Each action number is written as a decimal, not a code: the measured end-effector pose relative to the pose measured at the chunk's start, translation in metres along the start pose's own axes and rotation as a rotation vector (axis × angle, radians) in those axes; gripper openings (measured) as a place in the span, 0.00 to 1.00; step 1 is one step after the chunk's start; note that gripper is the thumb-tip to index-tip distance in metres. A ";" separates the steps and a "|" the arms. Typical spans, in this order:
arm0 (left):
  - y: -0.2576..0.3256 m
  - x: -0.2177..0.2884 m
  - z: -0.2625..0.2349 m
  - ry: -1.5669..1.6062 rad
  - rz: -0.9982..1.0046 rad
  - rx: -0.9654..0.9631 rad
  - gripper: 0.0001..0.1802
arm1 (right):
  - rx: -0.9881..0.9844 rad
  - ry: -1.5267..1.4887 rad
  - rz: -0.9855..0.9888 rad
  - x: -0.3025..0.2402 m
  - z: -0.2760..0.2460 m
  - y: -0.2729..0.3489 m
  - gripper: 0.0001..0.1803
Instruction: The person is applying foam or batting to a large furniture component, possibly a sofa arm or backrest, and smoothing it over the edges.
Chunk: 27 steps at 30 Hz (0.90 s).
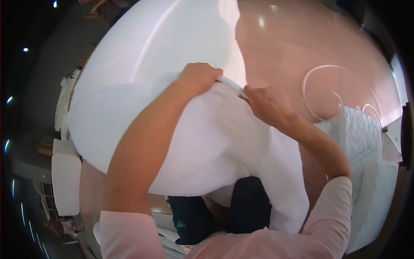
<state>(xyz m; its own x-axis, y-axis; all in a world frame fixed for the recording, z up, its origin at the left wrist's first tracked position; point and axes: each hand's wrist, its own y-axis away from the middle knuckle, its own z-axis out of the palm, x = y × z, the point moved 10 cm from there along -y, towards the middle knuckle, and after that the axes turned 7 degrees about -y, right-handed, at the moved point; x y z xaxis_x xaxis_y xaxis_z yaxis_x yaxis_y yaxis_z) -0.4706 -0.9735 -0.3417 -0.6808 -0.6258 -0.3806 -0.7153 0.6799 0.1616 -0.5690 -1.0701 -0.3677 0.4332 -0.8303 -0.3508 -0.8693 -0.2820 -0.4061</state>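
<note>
A large piece of white padded fabric (194, 151) drapes over the table's near edge and hangs down over my knees. At its right-hand edge, my left hand (200, 77) is closed on a smooth white rounded strip (231, 84). My right hand (269, 103) pinches the same strip a short way to the right, so a short stretch shows between the two hands. Whether the strip is sewn to the fabric or separate I cannot tell. My fingertips are partly hidden behind the hands.
The pinkish tabletop (280, 47) spreads out to the right, with a loose white cord (306, 82) looped on it. A stack of folded white padding (366, 172) stands at my right. A white chair-like panel (67, 177) is at the left. Another person's arm (97, 11) shows at the far left.
</note>
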 end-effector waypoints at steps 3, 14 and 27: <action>0.003 0.000 -0.002 -0.039 -0.032 -0.076 0.06 | -0.007 -0.016 0.032 0.005 -0.001 0.002 0.14; 0.008 0.008 -0.007 -0.012 -0.011 -0.028 0.07 | 0.057 -0.018 0.102 0.002 -0.007 0.022 0.13; 0.047 -0.081 -0.042 -0.237 -0.389 0.194 0.25 | 0.293 -0.320 0.381 0.095 0.033 0.026 0.11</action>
<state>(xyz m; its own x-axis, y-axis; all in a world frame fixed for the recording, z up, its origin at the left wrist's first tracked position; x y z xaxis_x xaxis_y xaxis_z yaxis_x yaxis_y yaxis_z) -0.4554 -0.9065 -0.2651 -0.2986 -0.7582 -0.5796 -0.8512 0.4862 -0.1976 -0.5424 -1.1403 -0.4395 0.1923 -0.6477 -0.7372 -0.8956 0.1912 -0.4016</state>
